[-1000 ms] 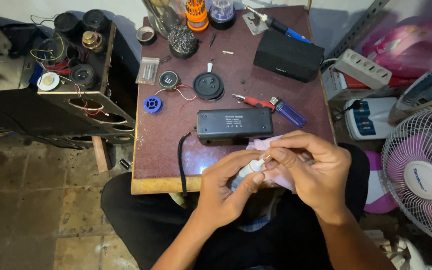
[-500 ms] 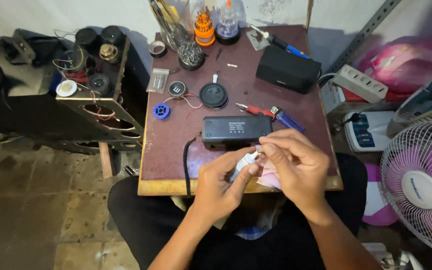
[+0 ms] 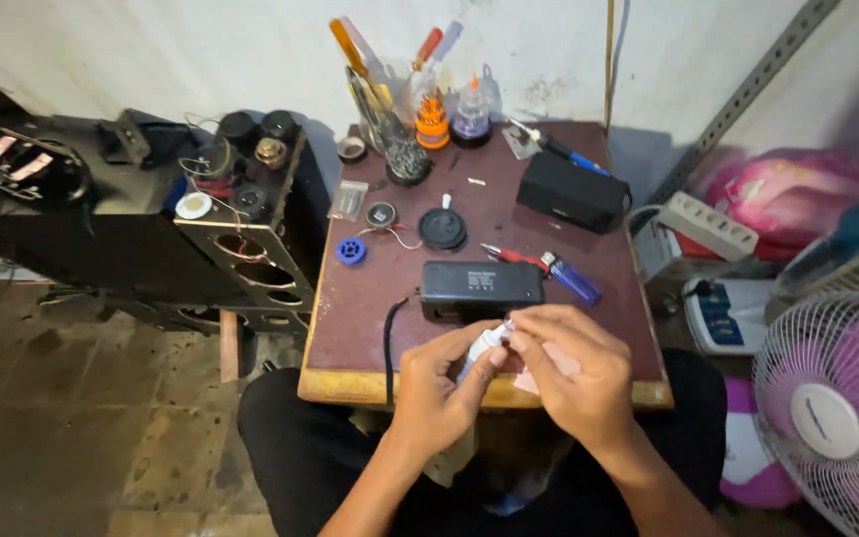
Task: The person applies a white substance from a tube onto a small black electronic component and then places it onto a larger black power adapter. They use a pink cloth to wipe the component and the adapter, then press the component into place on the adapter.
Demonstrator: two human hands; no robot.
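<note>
Two hands meet over the near edge of the small brown table (image 3: pixel 350 328). The left hand (image 3: pixel 439 383) holds a small white object (image 3: pixel 479 350), with thumb and fingers closed around its lower part. The right hand (image 3: pixel 571 370) comes from the right side and its fingertips (image 3: pixel 517 343) pinch the top of the same white object, so both hands are closed on it and they touch each other. What kind of object it is, I cannot tell; it is mostly covered by the fingers. Under the right hand a pink piece of paper or cloth (image 3: pixel 529 382) lies on the table.

Just beyond the hands a black box (image 3: pixel 481 289) with a black cable (image 3: pixel 388 343) rests on the table. To the right of it lie a blue lighter (image 3: pixel 575 279) and a red tool (image 3: pixel 509 256). Farther away are a round black part (image 3: pixel 443 229), a blue ring (image 3: pixel 351 252) and a black rectangular case (image 3: pixel 573 192). At the far edge a holder with screwdrivers (image 3: pixel 390 109) stands by the wall. On the left is a black speaker cabinet (image 3: pixel 241 229), and on the right a fan (image 3: pixel 832 413) with pink blades.
</note>
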